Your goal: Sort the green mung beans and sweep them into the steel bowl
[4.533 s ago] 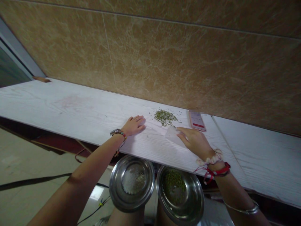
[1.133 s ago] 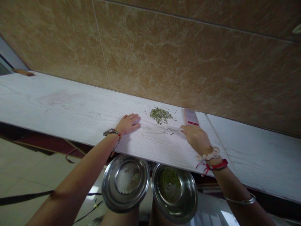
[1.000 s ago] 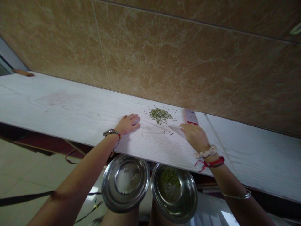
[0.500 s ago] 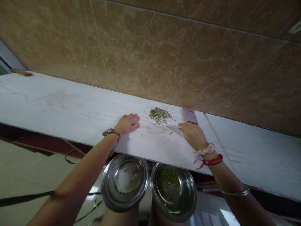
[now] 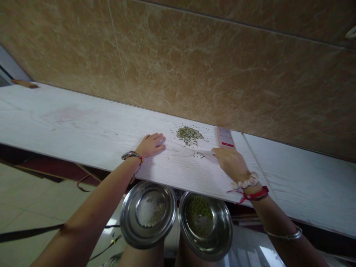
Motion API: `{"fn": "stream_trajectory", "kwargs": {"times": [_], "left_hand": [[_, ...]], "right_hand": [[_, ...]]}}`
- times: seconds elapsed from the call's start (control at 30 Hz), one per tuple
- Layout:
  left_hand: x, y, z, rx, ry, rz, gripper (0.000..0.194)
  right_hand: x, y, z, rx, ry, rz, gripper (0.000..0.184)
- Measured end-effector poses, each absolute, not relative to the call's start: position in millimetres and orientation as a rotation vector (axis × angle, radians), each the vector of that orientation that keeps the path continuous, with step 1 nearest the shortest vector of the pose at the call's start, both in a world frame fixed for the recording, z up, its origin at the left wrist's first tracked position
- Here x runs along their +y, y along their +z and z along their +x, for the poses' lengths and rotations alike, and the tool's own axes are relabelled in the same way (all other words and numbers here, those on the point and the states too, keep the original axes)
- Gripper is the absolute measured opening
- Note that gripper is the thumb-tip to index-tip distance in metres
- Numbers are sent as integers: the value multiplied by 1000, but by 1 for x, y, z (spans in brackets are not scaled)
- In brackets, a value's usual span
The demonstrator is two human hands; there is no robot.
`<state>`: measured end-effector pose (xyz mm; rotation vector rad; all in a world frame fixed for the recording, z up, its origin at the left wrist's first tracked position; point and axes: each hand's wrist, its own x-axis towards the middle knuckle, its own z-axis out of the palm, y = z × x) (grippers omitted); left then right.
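My left hand [image 5: 151, 145] lies flat on the white table [image 5: 116, 118], fingers stretched out and holding nothing. To its right is a loose patch of small green beans [image 5: 189, 135], with a few strays nearer me. My right hand [image 5: 230, 161] is closed, thumb and fingers pinching a thin whitish strip [image 5: 207, 152] that points left toward the stray beans; its exact kind is blurred. Below the table edge, a steel bowl [image 5: 125, 218] with white grains [image 5: 147, 211] rests on my left leg. A second steel bowl [image 5: 226, 231], holding green beans [image 5: 198, 209], sits beside it.
A flat pinkish card or box [image 5: 226, 137] lies behind my right hand against the marbled wall [image 5: 194, 66]. At the table's far left end is a small wooden piece [image 5: 25, 84]. A black strap [image 5: 30, 233] crosses at lower left.
My right hand has shifted slightly right and toward me, with the whitish strip drawn along. The stray beans sit slightly differently. My left hand and both bowls stay nearly where they were.
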<state>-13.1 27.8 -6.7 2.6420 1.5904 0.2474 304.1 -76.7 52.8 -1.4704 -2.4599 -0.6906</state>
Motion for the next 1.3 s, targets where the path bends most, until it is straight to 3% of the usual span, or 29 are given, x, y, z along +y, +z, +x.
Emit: {"fn": "stream_trajectory", "kwargs": {"times": [0.6,1.3], "left_hand": [[29,-6,-14,1575,255,2672,43],[28,-6,-13,1586,245,2674,44]], "right_hand": [[-94,54,302,-2474,-803,-1323,26],[-88,58,290,-2496,-701,-1263,23]]}}
